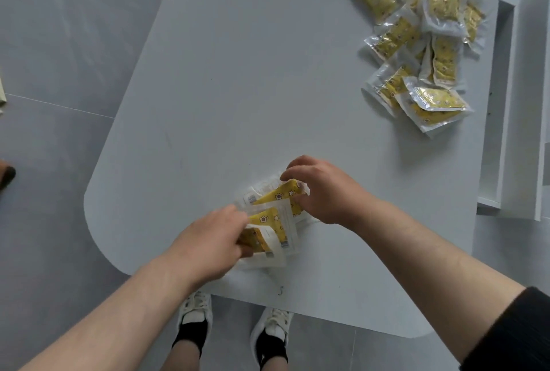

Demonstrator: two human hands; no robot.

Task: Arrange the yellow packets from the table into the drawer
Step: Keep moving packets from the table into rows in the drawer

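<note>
A small bunch of yellow packets (pixel 272 219) in clear wrappers lies near the front edge of the white table (pixel 238 88). My left hand (pixel 212 239) grips the bunch's near left end, thumb under a packet. My right hand (pixel 321 189) pinches the far right end, fingers curled over the top packet. A loose pile of several more yellow packets (pixel 416 40) lies at the table's far right. The white drawer (pixel 506 103) stands open beside the table's right edge; its inside is mostly out of view.
Grey tiled floor (pixel 59 43) surrounds the table on the left and front. My two white shoes (pixel 232 320) stand just below the table's front edge. A dark object (pixel 6 175) shows at the left frame edge.
</note>
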